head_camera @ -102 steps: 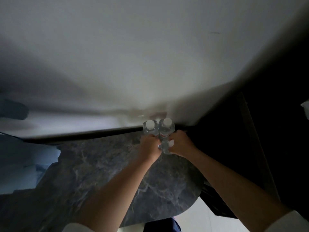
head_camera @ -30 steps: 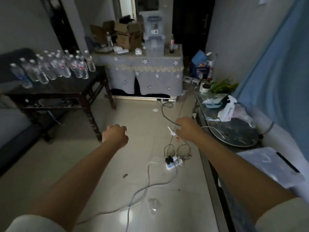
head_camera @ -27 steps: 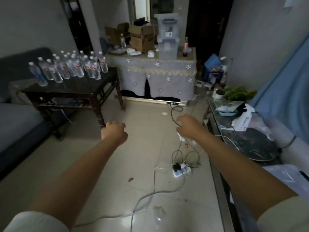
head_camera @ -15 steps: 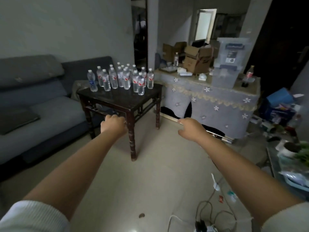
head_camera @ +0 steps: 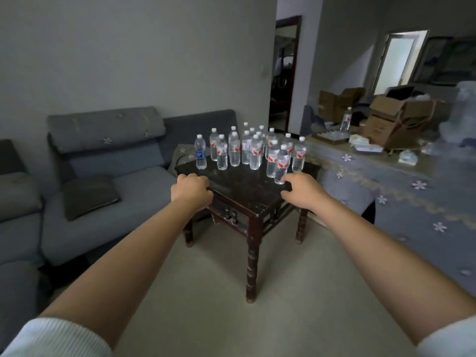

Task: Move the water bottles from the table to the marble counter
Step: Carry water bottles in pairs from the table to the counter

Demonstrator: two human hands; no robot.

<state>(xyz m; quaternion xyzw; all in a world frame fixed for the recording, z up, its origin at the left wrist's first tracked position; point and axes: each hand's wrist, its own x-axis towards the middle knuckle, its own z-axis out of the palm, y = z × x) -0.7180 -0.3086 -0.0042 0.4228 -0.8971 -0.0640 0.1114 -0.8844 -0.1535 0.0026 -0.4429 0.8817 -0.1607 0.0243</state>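
Home living room, grey sofa (head_camera: 103, 176), wooden table (head_camera: 247, 191), cardboard boxes (head_camera: 394, 119)

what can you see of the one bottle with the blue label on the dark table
The blue-label bottle is clear plastic with a white cap and a blue band round its middle. It stands upright on the dark wooden table, at the left end of the cluster, slightly apart from the red-label bottles. It looks sealed; how full it is cannot be told. Nothing touches it except the tabletop, and neither hand reaches it.
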